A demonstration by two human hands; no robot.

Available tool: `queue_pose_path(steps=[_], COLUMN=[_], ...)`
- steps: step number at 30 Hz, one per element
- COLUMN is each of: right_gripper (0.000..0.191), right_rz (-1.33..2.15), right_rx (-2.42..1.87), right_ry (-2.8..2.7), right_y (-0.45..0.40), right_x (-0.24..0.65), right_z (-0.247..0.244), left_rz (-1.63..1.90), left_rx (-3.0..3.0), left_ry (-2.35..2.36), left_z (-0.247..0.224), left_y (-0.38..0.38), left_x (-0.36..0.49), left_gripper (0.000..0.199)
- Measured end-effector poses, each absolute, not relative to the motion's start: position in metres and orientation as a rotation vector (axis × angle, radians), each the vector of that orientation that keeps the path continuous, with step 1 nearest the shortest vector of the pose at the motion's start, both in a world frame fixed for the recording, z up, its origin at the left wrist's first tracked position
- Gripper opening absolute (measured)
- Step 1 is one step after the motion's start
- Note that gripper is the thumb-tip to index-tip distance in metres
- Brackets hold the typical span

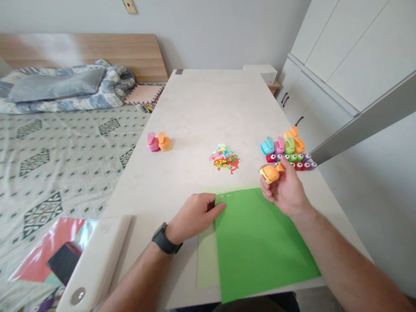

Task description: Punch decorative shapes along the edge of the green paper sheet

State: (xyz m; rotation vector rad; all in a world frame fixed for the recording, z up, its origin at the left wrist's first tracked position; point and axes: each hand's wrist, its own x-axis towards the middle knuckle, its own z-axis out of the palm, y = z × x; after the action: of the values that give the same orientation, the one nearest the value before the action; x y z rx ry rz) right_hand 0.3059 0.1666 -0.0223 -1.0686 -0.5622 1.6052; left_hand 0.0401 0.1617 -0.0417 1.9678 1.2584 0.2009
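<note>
My left hand [198,215] pinches the upper left corner of a green sheet [263,247], which has a few small cut-outs along its top edge. Beneath it, a pale yellow-green sheet [207,260] shows at the left. Raised over the green sheet's upper right part, my right hand [287,188] grips an orange craft punch [271,173] between thumb and fingers. A heap of small colourful paper shapes [225,159] lies beyond the sheets, at the middle of the white table [214,104].
Several colourful punches [288,145] stand in rows at the right, partly behind my right hand. Pink [153,143] and orange [164,141] punches stand at the left edge. A long white device [97,260] lies at the near left, beside a bed [74,151].
</note>
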Motion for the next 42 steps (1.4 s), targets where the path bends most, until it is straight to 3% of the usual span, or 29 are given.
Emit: queue_pose_path(steps=[10,42], right_gripper=[0.058,0.062], right_rz=[1.548,1.542], right_rx=[-1.069,-1.061], right_ry=[-0.643,-0.68], right_y=[0.1657,0.1618], right_x=[0.3081,0.3066], right_z=[-0.0284,-0.0308], left_rz=[0.195,0.229], left_rx=[2.026,2.012], left_ry=[1.262,1.267], left_z=[-0.0422,-0.0454], left_y=[0.1602,0.1591], left_x=[0.0412,0.0411], left_gripper=[0.044,0.048])
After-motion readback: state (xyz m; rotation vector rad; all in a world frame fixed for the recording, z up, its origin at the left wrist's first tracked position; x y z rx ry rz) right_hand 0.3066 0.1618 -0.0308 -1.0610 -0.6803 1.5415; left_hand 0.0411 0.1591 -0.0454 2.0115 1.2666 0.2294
